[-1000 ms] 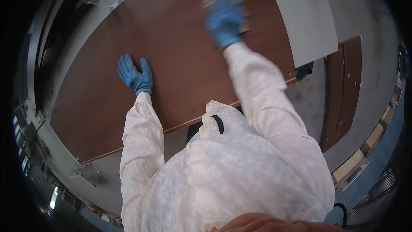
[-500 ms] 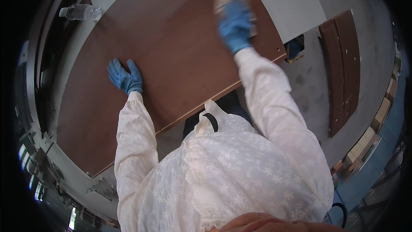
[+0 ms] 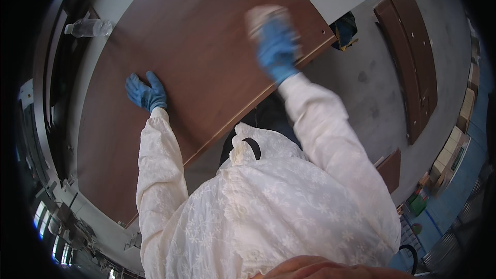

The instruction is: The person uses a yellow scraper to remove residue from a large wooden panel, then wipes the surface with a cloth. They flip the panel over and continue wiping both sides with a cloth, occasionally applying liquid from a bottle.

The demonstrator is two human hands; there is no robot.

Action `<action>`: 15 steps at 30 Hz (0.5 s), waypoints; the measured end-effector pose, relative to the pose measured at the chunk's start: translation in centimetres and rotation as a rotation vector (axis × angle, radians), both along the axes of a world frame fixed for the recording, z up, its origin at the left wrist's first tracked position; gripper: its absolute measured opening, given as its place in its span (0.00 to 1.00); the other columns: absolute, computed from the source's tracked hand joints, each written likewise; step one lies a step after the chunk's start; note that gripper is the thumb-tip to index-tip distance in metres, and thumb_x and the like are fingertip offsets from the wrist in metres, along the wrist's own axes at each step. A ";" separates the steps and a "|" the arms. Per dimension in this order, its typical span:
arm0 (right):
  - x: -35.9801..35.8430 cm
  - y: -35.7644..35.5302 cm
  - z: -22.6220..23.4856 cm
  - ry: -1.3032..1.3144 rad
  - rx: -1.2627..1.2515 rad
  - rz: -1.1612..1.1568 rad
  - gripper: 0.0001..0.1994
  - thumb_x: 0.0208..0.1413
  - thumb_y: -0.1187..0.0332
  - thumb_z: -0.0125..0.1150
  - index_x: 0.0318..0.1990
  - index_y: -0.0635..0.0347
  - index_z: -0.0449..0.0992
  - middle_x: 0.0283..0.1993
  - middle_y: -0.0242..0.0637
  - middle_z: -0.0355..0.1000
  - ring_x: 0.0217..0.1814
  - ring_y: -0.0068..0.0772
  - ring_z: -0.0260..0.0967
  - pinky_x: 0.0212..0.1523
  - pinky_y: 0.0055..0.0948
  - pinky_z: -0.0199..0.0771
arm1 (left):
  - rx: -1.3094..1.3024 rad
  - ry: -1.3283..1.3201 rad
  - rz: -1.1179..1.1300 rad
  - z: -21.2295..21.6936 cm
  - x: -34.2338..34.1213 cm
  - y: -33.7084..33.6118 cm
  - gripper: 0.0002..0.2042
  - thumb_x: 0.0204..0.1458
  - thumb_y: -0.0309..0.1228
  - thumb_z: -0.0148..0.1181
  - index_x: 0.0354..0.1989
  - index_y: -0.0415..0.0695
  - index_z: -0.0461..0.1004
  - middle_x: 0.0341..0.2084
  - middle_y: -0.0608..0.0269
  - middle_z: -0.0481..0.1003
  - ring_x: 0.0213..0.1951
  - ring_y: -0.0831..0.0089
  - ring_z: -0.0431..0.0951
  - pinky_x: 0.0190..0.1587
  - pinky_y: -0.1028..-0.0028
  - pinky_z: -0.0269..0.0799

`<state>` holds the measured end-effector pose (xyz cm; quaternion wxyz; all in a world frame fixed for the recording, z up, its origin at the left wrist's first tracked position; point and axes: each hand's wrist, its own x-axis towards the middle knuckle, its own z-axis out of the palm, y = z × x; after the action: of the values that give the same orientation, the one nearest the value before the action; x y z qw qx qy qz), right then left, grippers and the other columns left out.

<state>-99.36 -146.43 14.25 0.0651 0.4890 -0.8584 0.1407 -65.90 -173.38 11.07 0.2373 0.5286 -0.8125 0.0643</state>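
Observation:
A large reddish-brown wood panel lies flat before me. Toward its far right side, my right hand in a blue glove presses a pale cloth to the surface. Motion blurs both, and the fingers are curled over the cloth. On the left part of the panel rests my left hand, also gloved in blue, palm down with fingers and thumb apart. Nothing is in that hand.
A clear plastic bottle lies beyond the panel's left edge. More brown panels lean or lie at the right on the grey floor. A dark blue and yellow bundle sits under the panel's right corner. Boxes line the far right.
My right hand has swept the cloth nearer to me and slightly left across the panel. My left hand stays flat in place, while the whole view has turned a little.

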 end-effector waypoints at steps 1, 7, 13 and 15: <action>5.7 0.0 -0.3 -0.015 0.073 0.136 0.32 0.70 0.66 0.52 0.78 0.66 0.56 0.84 0.51 0.51 0.81 0.57 0.56 0.80 0.53 0.56 | 0.009 0.025 -0.017 0.1 0.0 0.0 0.30 0.60 0.49 0.63 0.62 0.37 0.75 0.64 0.45 0.74 0.67 0.47 0.71 0.72 0.50 0.58; 6.5 4.7 -1.4 -0.243 0.460 -0.025 0.31 0.69 0.63 0.52 0.78 0.61 0.58 0.84 0.49 0.52 0.79 0.49 0.60 0.78 0.50 0.59 | 0.003 0.011 0.001 0.0 0.3 -0.1 0.30 0.60 0.51 0.62 0.61 0.37 0.75 0.62 0.44 0.75 0.65 0.46 0.71 0.71 0.50 0.60; -13.6 9.8 -1.0 -0.017 -0.131 -0.166 0.25 0.74 0.57 0.49 0.74 0.53 0.65 0.79 0.48 0.60 0.82 0.53 0.55 0.81 0.55 0.48 | 0.016 0.022 -0.014 -0.4 1.0 -0.5 0.32 0.60 0.53 0.61 0.61 0.37 0.75 0.62 0.45 0.75 0.65 0.46 0.72 0.71 0.50 0.60; -9.7 8.7 -1.2 0.102 -0.113 -0.324 0.23 0.73 0.60 0.49 0.71 0.56 0.67 0.78 0.50 0.61 0.81 0.60 0.54 0.81 0.53 0.49 | -0.001 0.050 -0.027 -0.5 1.0 -0.4 0.32 0.60 0.53 0.61 0.60 0.36 0.76 0.61 0.45 0.75 0.64 0.47 0.72 0.71 0.50 0.60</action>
<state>-109.06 -137.72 13.06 0.1578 0.3464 -0.9122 0.1514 -64.90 -173.82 10.57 0.2586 0.5187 -0.8135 0.0484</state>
